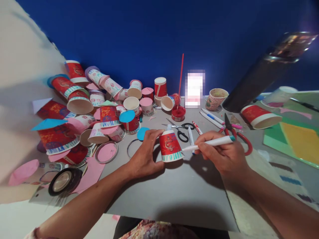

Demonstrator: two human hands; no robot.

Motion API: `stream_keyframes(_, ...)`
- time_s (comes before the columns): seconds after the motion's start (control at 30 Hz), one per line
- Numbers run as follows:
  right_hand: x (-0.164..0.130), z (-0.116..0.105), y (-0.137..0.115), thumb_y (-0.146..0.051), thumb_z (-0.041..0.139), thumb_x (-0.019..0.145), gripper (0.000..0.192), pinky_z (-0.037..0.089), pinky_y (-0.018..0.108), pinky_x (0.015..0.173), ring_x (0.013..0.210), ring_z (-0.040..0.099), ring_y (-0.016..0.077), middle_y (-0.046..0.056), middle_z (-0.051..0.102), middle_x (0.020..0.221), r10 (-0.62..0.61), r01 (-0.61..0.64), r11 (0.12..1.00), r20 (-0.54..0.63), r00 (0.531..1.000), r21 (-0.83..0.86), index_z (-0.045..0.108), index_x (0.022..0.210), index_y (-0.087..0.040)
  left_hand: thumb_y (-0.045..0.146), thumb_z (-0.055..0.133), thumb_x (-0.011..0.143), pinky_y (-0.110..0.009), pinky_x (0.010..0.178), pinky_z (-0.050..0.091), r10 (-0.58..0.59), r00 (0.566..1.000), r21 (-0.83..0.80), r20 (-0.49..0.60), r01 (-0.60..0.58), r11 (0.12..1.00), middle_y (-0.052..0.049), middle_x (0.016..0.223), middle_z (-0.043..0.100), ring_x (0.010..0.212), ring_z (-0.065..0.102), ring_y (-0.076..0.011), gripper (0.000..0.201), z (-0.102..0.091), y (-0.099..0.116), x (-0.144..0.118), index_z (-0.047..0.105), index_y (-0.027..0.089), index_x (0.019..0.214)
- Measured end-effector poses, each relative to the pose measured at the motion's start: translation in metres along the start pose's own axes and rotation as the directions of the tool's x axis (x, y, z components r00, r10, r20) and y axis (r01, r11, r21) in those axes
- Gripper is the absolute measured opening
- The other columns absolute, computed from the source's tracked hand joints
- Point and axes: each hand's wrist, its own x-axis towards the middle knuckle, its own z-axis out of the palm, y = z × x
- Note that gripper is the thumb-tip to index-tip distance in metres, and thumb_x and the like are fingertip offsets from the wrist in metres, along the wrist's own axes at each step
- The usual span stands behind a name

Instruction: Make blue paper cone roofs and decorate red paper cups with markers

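Observation:
My left hand (145,153) grips an upside-down red paper cup (170,146) with a green zigzag band near its rim, holding it just above a grey board (174,192). My right hand (220,153) holds a white marker with a teal end (211,142); its tip touches the cup's right side near the rim.
A heap of decorated red and white cups (99,106) fills the left. Black-handled scissors (183,130), red-handled scissors (236,134), loose pens (211,118), a red paint pot with a stick (178,113), a tape roll (63,181), pink paper circles and coloured sheets (296,139) lie around.

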Motion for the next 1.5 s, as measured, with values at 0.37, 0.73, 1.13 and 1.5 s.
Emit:
stream_keyframes(0.37, -0.01, 0.011, 0.002, -0.021, 0.065, 0.092, 0.007, 0.045, 0.024, 0.045, 0.05, 0.059, 0.0108, 0.001, 0.075, 0.082, -0.207, 0.216, 0.969, 0.078, 0.975, -0.117, 0.071, 0.094, -0.024, 0.034, 0.078, 0.071, -0.048, 0.106, 0.049, 0.048, 0.999, 0.07, 0.012, -0.048, 0.996, -0.013, 0.132, 0.036, 0.128, 0.042, -0.0314, 0.095, 0.0, 0.004, -0.004, 0.026, 0.025, 0.15)
stream_keyframes(0.73, -0.007, 0.01, -0.005, -0.02, 0.062, 0.092, 0.011, 0.047, 0.023, 0.048, 0.054, 0.063, 0.0124, 0.0, 0.071, 0.069, -0.142, 0.152, 0.986, 0.122, 0.982, -0.073, 0.069, 0.084, -0.022, 0.03, 0.08, 0.068, -0.047, 0.104, 0.051, 0.049, 0.999, 0.063, -0.004, -0.049, 0.997, -0.012, 0.133, 0.032, 0.127, 0.043, -0.0316, 0.1, 0.004, 0.003, -0.006, 0.025, 0.028, 0.151)
stream_keyframes(1.13, -0.009, 0.01, -0.002, -0.021, 0.067, 0.09, 0.003, 0.048, 0.024, 0.047, 0.057, 0.067, 0.015, 0.004, 0.075, 0.077, -0.237, 0.249, 0.958, 0.094, 0.967, -0.142, 0.07, 0.091, -0.02, 0.026, 0.081, 0.071, -0.052, 0.11, 0.047, 0.007, 0.997, -0.001, -0.08, -0.007, 1.0, -0.013, 0.135, 0.038, 0.135, 0.04, -0.0334, 0.096, 0.005, 0.003, -0.005, 0.029, 0.031, 0.151)
stream_keyframes(1.5, -0.007, 0.012, 0.001, -0.021, 0.066, 0.091, 0.005, 0.05, 0.025, 0.05, 0.058, 0.067, 0.0146, 0.001, 0.074, 0.075, -0.207, 0.216, 0.959, 0.065, 0.976, -0.183, 0.07, 0.088, -0.023, 0.015, 0.075, 0.068, -0.052, 0.11, 0.048, -0.002, 0.997, 0.017, -0.075, 0.003, 1.0, -0.013, 0.138, 0.034, 0.135, 0.041, -0.0333, 0.098, 0.007, 0.002, -0.007, 0.026, 0.031, 0.151)
